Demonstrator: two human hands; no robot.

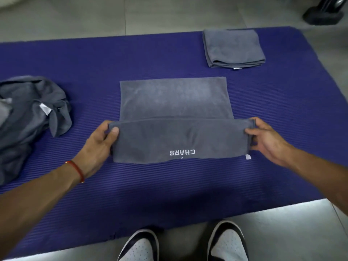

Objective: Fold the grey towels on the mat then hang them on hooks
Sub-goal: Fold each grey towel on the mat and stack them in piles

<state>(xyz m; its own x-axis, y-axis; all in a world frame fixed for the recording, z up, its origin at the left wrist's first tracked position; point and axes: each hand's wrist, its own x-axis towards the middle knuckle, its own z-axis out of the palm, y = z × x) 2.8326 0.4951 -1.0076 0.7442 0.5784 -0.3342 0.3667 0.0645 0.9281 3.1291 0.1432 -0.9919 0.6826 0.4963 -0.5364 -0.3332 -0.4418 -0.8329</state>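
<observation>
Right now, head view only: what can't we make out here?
- Hooks: none in the head view, so where the towels hang is unknown.
- Crumpled towel pile: cut off by the left edge; how many it holds is unclear.
- Towel being folded: its raised flap hides the part underneath.
- Left hand and right hand: fingers tucked behind the towel edge.
- Black object: cropped at the top right; identity unclear.

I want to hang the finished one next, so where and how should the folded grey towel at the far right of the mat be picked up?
Judging by its pose, grip the folded towel along its near edge, where the stacked layers show. Come from the near side, thumb on top and fingers slid underneath against the mat, so that all the layers probably lift together.
</observation>
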